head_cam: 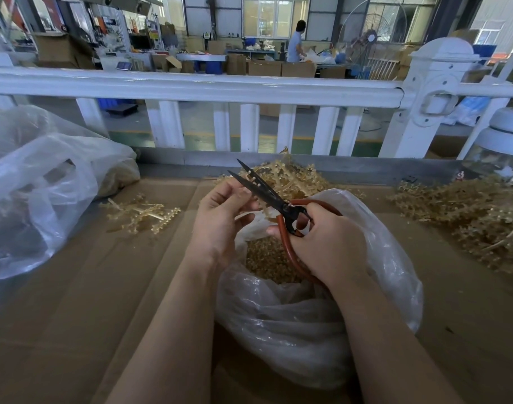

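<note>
My right hand (328, 243) grips the red handles of black-bladed scissors (261, 189), whose blades stand apart and point up and left. My left hand (220, 217) pinches a thin tan plastic sprue piece (254, 177) between the blades. Both hands hover over an open clear plastic bag (307, 316) holding small tan cut pieces (264, 258). A heap of tan branched sprues (290, 176) lies just behind the hands.
Brown cardboard (89, 301) covers the table. A loose sprue (141, 212) lies to the left, a big heap of sprues (477, 217) to the right. A large clear bag (45, 185) stands at far left. A white railing (249, 88) runs along the back.
</note>
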A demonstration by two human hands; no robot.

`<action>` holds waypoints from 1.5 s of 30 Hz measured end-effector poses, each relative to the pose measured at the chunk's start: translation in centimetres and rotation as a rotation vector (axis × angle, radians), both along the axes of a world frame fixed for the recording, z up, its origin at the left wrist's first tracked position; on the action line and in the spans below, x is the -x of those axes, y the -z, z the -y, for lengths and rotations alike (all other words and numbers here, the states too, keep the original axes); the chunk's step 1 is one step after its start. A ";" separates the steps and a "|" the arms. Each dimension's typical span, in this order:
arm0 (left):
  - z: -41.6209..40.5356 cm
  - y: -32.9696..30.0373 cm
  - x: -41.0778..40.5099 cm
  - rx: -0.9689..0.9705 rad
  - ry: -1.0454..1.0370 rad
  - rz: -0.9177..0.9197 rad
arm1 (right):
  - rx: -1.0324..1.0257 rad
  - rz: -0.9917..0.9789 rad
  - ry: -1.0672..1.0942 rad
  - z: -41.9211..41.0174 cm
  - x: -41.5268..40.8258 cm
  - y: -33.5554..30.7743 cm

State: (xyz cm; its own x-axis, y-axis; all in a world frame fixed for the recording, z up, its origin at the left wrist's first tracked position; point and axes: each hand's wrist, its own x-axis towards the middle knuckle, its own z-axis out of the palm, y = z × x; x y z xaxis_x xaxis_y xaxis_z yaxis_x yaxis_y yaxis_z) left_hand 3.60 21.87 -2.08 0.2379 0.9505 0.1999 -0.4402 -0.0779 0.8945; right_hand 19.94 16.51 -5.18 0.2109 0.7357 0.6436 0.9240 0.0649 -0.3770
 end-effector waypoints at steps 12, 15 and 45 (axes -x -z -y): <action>-0.4 0.6 0.1 -0.057 -0.029 -0.033 | -0.026 0.010 -0.021 0.0 0.1 0.1; -0.4 0.6 0.1 -0.070 -0.056 -0.092 | -0.007 0.005 -0.014 0.0 0.2 0.0; 0.0 0.3 0.0 -0.154 -0.077 -0.106 | -0.012 0.013 -0.012 0.1 0.0 -0.2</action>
State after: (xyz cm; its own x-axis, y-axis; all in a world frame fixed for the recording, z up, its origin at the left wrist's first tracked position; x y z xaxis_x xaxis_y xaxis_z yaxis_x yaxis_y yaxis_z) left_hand 3.55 21.89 -2.35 0.1932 0.9268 0.3221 -0.3321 -0.2472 0.9103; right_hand 19.96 16.44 -4.96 0.1937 0.7302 0.6552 0.9280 0.0802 -0.3637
